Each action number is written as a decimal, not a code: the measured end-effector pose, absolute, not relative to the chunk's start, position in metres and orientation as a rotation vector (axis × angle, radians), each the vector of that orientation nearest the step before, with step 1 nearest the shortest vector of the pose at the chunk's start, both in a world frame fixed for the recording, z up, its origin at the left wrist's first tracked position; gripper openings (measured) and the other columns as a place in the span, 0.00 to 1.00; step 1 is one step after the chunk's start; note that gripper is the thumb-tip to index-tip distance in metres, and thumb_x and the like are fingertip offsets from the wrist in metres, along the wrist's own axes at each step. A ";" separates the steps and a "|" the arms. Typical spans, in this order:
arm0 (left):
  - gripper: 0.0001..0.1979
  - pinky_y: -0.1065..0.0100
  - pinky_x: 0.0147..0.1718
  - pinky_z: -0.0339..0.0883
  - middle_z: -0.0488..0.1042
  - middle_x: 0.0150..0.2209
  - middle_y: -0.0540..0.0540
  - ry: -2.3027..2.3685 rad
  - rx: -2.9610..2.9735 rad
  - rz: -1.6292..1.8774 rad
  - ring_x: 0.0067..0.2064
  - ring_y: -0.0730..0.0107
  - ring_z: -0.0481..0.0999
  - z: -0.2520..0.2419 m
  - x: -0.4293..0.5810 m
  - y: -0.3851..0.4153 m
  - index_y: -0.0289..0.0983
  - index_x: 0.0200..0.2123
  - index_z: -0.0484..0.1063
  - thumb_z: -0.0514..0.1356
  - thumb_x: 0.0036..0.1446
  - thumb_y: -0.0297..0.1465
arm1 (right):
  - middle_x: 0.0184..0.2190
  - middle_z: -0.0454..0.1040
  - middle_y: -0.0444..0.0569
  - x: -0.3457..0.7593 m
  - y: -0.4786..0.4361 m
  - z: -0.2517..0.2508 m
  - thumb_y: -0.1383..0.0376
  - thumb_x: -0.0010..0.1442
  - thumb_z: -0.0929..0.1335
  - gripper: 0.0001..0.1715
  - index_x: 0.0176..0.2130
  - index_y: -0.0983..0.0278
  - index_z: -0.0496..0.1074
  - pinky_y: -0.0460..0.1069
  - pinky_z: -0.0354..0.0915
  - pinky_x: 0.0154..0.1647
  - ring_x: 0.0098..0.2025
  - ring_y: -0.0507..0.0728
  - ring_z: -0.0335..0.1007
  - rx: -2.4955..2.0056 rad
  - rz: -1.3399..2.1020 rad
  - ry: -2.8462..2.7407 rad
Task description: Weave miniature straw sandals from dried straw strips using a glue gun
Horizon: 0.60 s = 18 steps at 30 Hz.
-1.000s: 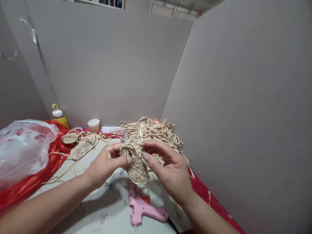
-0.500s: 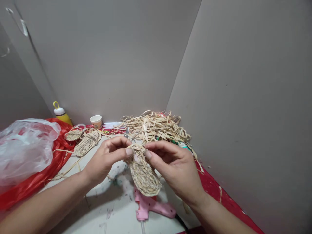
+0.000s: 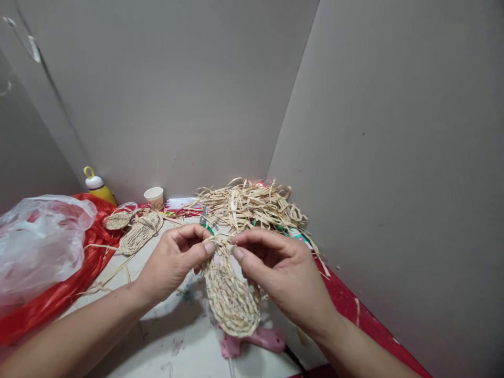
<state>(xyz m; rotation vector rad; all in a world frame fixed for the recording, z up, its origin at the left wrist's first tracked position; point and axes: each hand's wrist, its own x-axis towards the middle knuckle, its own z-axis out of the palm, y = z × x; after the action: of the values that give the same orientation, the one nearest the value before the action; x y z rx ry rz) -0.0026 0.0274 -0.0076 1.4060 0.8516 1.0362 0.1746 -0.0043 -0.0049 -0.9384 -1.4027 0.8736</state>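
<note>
A woven straw sandal hangs in front of me, its rounded braided sole tilted down toward the table. My left hand pinches its upper left edge between thumb and fingers. On the upper right edge, my right hand has thumb and forefinger closed on the braid. Below the sole lies a pink glue gun, partly covered by the sandal. Scissors with green handles rest just beyond my left fingertips.
A heap of dry straw strips lies at the back. Left of it are a paper cup, woven soles, a yellow bottle, and a clear plastic bag on a red bag. Grey walls enclose the table.
The sandal's sole has swung lower and turned more toward me, covering more of the glue gun. Both hands keep their pinch on its top. More of the scissors shows.
</note>
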 end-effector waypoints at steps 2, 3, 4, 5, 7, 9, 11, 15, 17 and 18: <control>0.08 0.74 0.22 0.58 0.66 0.21 0.54 0.885 1.414 1.065 0.23 0.78 0.61 -0.009 -0.002 0.026 0.36 0.29 0.72 0.66 0.52 0.35 | 0.18 0.67 0.39 0.174 -0.005 -0.004 0.67 0.51 0.71 0.01 0.29 0.63 0.76 0.42 0.58 0.16 0.18 0.47 0.59 -0.930 0.885 -1.407; 0.09 0.74 0.22 0.58 0.66 0.21 0.54 0.900 1.416 1.080 0.22 0.78 0.61 -0.009 -0.001 0.025 0.36 0.29 0.72 0.66 0.52 0.35 | 0.18 0.66 0.39 0.173 -0.005 -0.004 0.67 0.51 0.71 0.01 0.29 0.63 0.75 0.42 0.58 0.16 0.17 0.47 0.59 -0.930 0.905 -1.403; 0.09 0.74 0.22 0.58 0.65 0.21 0.54 0.913 1.416 1.095 0.22 0.78 0.61 -0.010 -0.001 0.024 0.36 0.29 0.72 0.66 0.51 0.35 | 0.17 0.66 0.38 0.172 -0.005 -0.004 0.67 0.51 0.71 0.02 0.30 0.63 0.75 0.42 0.58 0.16 0.17 0.47 0.60 -0.932 0.930 -1.397; 0.09 0.74 0.21 0.58 0.65 0.20 0.54 0.925 1.414 1.109 0.22 0.78 0.61 -0.010 0.000 0.023 0.36 0.28 0.72 0.66 0.51 0.35 | 0.17 0.66 0.38 0.171 -0.005 -0.004 0.67 0.51 0.71 0.02 0.30 0.63 0.74 0.42 0.58 0.16 0.17 0.47 0.60 -0.934 0.953 -1.392; 0.08 0.74 0.21 0.57 0.65 0.19 0.55 0.943 1.403 1.132 0.21 0.78 0.61 -0.010 0.002 0.022 0.36 0.28 0.72 0.66 0.50 0.35 | 0.17 0.66 0.38 0.170 -0.006 -0.005 0.67 0.51 0.71 0.02 0.29 0.63 0.74 0.42 0.59 0.16 0.18 0.47 0.60 -0.936 0.963 -1.390; 0.08 0.75 0.20 0.56 0.65 0.19 0.55 0.953 1.389 1.152 0.21 0.78 0.60 -0.009 0.003 0.021 0.36 0.26 0.72 0.66 0.50 0.34 | 0.18 0.67 0.39 0.169 -0.006 -0.007 0.67 0.51 0.70 0.01 0.28 0.63 0.74 0.42 0.59 0.17 0.18 0.48 0.60 -0.933 0.937 -1.397; 0.08 0.75 0.20 0.56 0.65 0.19 0.55 0.955 1.378 1.173 0.20 0.79 0.59 -0.010 0.003 0.021 0.36 0.26 0.72 0.66 0.50 0.34 | 0.19 0.69 0.41 0.169 -0.006 -0.008 0.66 0.52 0.70 0.03 0.27 0.63 0.75 0.43 0.61 0.18 0.19 0.48 0.62 -0.925 0.906 -1.404; 0.08 0.75 0.20 0.55 0.65 0.19 0.55 0.967 1.358 1.207 0.20 0.79 0.59 -0.011 0.003 0.021 0.37 0.27 0.72 0.66 0.49 0.34 | 0.24 0.77 0.45 0.169 -0.006 -0.013 0.67 0.53 0.70 0.06 0.29 0.62 0.79 0.45 0.67 0.22 0.24 0.51 0.69 -0.882 0.807 -1.449; 0.08 0.75 0.20 0.55 0.65 0.19 0.55 0.977 1.359 1.214 0.20 0.78 0.58 -0.011 0.003 0.021 0.37 0.27 0.72 0.66 0.48 0.35 | 0.26 0.78 0.46 0.168 -0.006 -0.015 0.68 0.54 0.70 0.07 0.29 0.61 0.80 0.46 0.67 0.22 0.25 0.52 0.70 -0.873 0.771 -1.460; 0.08 0.75 0.20 0.55 0.64 0.19 0.55 0.976 1.361 1.220 0.20 0.78 0.58 -0.011 0.003 0.021 0.37 0.26 0.72 0.66 0.48 0.34 | 0.26 0.78 0.46 0.168 -0.006 -0.015 0.68 0.55 0.70 0.07 0.29 0.61 0.80 0.46 0.67 0.22 0.25 0.52 0.70 -0.873 0.781 -1.452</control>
<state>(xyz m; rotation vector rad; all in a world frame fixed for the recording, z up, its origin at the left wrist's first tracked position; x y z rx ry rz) 0.0027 0.0209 -0.0109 1.3609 0.9757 1.2197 0.1680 -0.0062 -0.0151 -0.8728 -1.4523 0.7806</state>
